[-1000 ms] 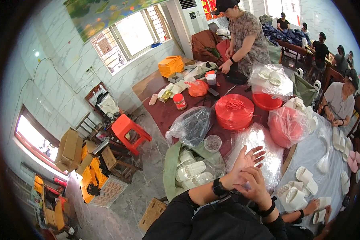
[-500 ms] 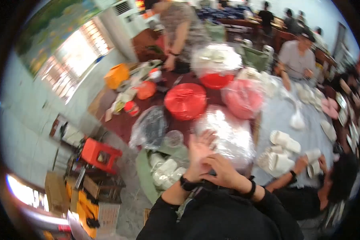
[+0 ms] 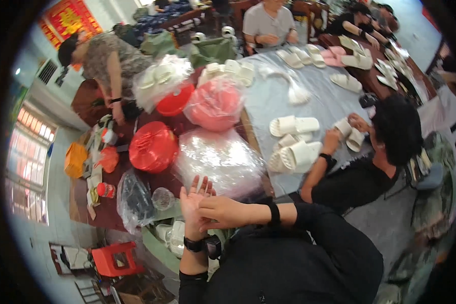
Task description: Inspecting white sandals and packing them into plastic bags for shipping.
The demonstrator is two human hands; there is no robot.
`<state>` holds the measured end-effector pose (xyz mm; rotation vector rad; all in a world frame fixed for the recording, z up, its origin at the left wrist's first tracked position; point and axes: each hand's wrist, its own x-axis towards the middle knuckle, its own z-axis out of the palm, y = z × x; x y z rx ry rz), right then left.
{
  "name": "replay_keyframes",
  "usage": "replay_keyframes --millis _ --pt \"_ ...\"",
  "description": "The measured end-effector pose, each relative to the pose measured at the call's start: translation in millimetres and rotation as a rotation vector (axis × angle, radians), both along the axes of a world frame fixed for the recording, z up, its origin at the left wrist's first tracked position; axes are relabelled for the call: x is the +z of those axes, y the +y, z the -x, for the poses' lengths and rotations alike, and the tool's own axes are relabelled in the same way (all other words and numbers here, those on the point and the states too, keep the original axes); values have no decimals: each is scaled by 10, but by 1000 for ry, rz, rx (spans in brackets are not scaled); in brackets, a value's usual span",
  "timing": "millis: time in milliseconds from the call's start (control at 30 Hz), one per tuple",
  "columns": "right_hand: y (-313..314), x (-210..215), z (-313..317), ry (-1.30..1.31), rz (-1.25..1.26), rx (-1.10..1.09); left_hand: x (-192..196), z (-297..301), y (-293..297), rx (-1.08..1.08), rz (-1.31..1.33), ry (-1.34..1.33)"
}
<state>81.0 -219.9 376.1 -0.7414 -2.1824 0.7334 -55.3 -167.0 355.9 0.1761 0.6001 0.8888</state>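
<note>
My left hand point(image 3: 191, 206) is held palm up with its fingers stretched out. Across its palm and thumb side lies my right hand point(image 3: 225, 211), fingers bent and drawn together; whatever they may pinch is hidden. A dark band circles each wrist. Just beyond my hands a stack of clear plastic bags point(image 3: 218, 154) lies on the dark red table point(image 3: 106, 202). Beside my left forearm, white slippers point(image 3: 176, 238) fill a green sack point(image 3: 154, 238).
Left of the bags stand a red-wrapped round bundle point(image 3: 153, 147) and a bagged black item point(image 3: 135, 200). A pink bagged bundle point(image 3: 215, 104) is farther back. On my right, a person in black point(image 3: 359, 177) handles white slippers point(image 3: 347, 129) at a grey-covered table point(image 3: 268, 76). A red stool point(image 3: 116, 258) stands at left.
The view has swung to the right, so the tables and people appear farther left. My hands remain together, with the left palm still turned up under the right fingers.
</note>
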Motion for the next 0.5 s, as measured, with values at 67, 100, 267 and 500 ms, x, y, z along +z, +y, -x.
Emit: replay_keyframes --millis 67,100,267,500 --pt "19 -9 -13 97 -29 -58 -14 -60 13 -12 -19 -21" --pt "31 -9 -13 189 -79 -84 38 -111 -26 -5 -58 0" --pt "-27 -28 -163 241 -19 -150 159 -299 10 -122 7 -33" --pt "-86 40 -326 328 -259 -292 203 -546 1 -162 -41 -47"
